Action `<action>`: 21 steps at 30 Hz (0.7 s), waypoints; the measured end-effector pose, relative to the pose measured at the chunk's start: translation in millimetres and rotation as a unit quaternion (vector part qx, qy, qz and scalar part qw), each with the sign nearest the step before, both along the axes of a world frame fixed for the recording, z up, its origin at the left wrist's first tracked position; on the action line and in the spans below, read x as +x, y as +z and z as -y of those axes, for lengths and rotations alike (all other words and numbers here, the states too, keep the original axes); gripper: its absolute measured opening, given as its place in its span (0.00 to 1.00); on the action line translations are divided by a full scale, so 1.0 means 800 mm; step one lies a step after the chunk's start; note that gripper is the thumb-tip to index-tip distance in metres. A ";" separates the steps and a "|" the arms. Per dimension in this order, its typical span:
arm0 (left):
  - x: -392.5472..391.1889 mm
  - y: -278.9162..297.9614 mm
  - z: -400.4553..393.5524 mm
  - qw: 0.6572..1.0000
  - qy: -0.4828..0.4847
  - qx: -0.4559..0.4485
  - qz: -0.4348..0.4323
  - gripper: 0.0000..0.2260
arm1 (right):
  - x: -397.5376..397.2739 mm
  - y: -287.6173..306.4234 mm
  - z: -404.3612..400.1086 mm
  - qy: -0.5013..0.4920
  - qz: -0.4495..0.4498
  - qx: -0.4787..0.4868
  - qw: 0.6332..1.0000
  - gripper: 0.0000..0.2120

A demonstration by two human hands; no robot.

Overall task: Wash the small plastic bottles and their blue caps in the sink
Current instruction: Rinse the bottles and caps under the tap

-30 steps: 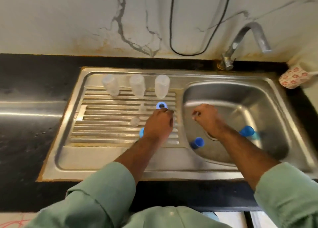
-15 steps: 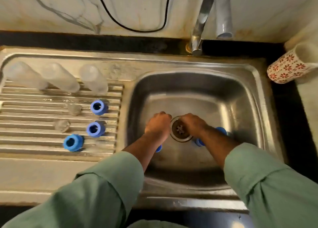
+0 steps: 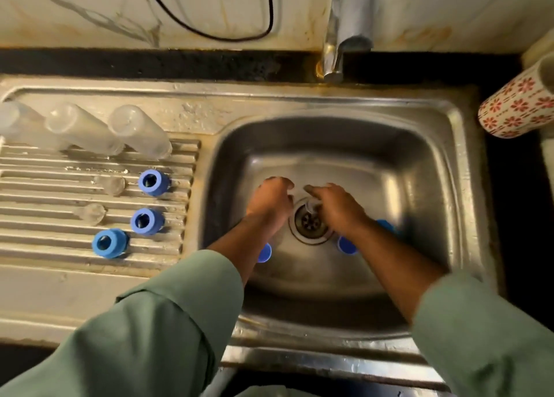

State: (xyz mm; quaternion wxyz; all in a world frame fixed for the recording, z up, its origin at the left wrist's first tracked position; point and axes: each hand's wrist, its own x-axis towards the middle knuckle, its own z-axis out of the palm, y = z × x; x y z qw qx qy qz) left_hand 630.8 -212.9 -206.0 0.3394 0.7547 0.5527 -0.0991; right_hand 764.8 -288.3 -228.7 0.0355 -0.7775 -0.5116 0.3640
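Down in the basin (image 3: 425, 162), seen from the head camera, both hands hover over the drain (image 3: 310, 223): the left hand (image 3: 271, 200) sits just left of it with fingers curled inward, and whether it holds anything I cannot tell; the right hand (image 3: 338, 206) sits just right of it, its fingers bent around what looks like a small clear piece (image 3: 310, 206) right above the drain, though blur keeps that uncertain. No water is visibly running from the tap (image 3: 349, 22). What the next move turns on, I judge, is the blue caps still in the basin, which all lie behind the hands, toward the person. One cap (image 3: 264, 252) peeks out beside the left forearm, so the left hand is nearer it; another cap (image 3: 346, 245) shows against the right wrist, with a third blue piece (image 3: 386, 224) on the far side of that arm, both nearer the right hand. Either hand would have to draw back toward the body to reach them. On the ribbed drainboard (image 3: 45, 276) to the left, well apart from the hands, three clear bottles (image 3: 82, 129) stand mouth-down in a row, with three blue caps (image 3: 147, 221) and two small clear pieces (image 3: 90, 213) in front of them, apparently finished.
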 end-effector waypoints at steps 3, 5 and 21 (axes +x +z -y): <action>0.019 0.043 -0.031 0.992 0.032 0.082 0.087 0.13 | 0.027 0.059 0.003 -0.058 0.034 0.202 0.977 0.14; 0.041 0.092 -0.049 0.976 0.065 0.142 0.150 0.11 | 0.033 0.078 0.012 -0.117 0.048 0.344 0.931 0.12; 0.125 0.153 -0.119 0.960 0.052 0.100 0.256 0.10 | 0.000 0.073 -0.003 -0.371 -0.504 0.260 0.735 0.06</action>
